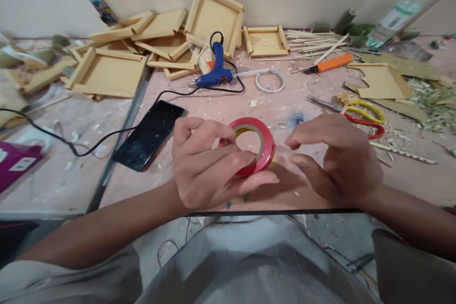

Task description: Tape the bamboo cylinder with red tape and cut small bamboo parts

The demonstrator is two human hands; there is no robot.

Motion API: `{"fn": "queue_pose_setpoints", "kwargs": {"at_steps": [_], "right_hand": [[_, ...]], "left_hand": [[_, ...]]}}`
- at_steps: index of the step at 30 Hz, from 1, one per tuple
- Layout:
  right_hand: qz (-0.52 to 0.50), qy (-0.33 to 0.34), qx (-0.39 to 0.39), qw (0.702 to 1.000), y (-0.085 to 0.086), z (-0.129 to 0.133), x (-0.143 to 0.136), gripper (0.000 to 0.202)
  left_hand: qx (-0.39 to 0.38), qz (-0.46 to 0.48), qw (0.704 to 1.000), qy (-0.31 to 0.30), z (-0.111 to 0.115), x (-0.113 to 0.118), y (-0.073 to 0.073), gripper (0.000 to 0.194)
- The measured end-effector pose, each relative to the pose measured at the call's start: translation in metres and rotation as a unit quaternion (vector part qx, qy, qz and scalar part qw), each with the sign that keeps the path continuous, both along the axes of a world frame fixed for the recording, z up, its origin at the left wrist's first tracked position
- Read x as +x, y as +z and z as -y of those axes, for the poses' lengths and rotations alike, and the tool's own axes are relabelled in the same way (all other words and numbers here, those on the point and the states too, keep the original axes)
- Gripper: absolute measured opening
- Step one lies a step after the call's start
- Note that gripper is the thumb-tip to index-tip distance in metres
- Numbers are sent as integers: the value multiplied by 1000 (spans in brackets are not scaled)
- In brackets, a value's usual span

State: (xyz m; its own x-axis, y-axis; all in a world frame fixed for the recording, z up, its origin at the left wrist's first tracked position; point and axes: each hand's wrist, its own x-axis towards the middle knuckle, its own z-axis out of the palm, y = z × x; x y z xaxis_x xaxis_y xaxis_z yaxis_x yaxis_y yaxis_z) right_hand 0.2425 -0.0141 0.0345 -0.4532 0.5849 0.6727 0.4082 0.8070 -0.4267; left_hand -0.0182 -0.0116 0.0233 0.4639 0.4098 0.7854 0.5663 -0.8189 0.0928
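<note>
My left hand (pixel 203 164) grips a roll of red tape (pixel 262 130) above the front of the table, its fingers passing across the roll's left side and lower rim. The roll is tilted, so the cardboard core and the tabletop through its hole both show. A short way to the right hovers my right hand (pixel 342 161), thumb and forefinger apart, with nothing visible between them. Its other fingers are curled and partly hidden. Left of my left hand lies a black phone (pixel 149 135). Behind my right hand are scissors (pixel 368 116) with yellow and red handles.
A blue glue gun (pixel 217 73) with a black cord lies mid-table beside a white tape ring (pixel 270 80). Several shallow cardboard trays (pixel 107 73) are piled at the back left. Thin sticks (pixel 313 42), an orange-handled cutter (pixel 335 62), a pencil (pixel 402 153) and shavings (pixel 434 104) lie right.
</note>
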Motion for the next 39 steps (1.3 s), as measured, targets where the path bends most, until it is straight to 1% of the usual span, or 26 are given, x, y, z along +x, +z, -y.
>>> {"fn": "queue_pose_setpoints", "kwargs": {"at_steps": [2, 4, 8, 11, 14, 16, 19, 23, 26, 29, 30, 32, 34, 35, 37, 39], "right_hand": [[25, 21, 36, 999, 4, -5, -2, 26], [44, 31, 36, 998, 7, -7, -4, 26], [15, 54, -37, 998, 7, -4, -8, 13], [-32, 81, -94, 992, 4, -2, -10, 13], [-63, 103, -134, 984, -1, -2, -12, 13], [-81, 96, -145, 981, -3, -2, -13, 16], [-85, 55, -159, 982, -5, -1, -14, 21], [-92, 18, -180, 979, -6, 0, -15, 17], [-96, 11, -164, 982, -8, 3, -16, 17], [-101, 19, -133, 986, -9, 5, -18, 24], [-106, 27, -114, 987, -9, 5, -19, 26], [-115, 51, -50, 991, -8, 7, -20, 31], [-103, 65, 14, 992, -7, 8, -21, 35], [-90, 64, 32, 993, -7, 8, -20, 35], [-71, 42, 33, 996, -7, 8, -19, 35], [-78, 16, 23, 997, -8, 7, -16, 35]], "left_hand": [[16, 19, 999, -20, 1, 2, 0, 42], [29, 33, 999, -31, 1, 4, -3, 39], [26, 18, 999, -18, 0, 8, -7, 29], [31, 21, 999, -21, -1, 8, -8, 31], [34, 13, 999, -21, -3, 7, -7, 36], [35, 1, 999, -20, -5, 6, -5, 38], [48, -25, 998, -30, -8, 3, -3, 39], [70, -48, 996, -25, -10, 2, 0, 38], [73, -60, 995, -29, -9, 2, 2, 35], [72, -70, 994, -33, -8, 2, 3, 36], [82, -69, 994, -32, -9, 2, 3, 38], [111, -60, 992, -26, -11, 1, 3, 41], [130, -52, 990, -19, -11, 0, 2, 44], [138, -51, 989, -19, -11, -1, 2, 45], [143, -58, 988, -21, -10, -2, 2, 43], [146, -69, 986, -28, -9, -2, 1, 34]]}}
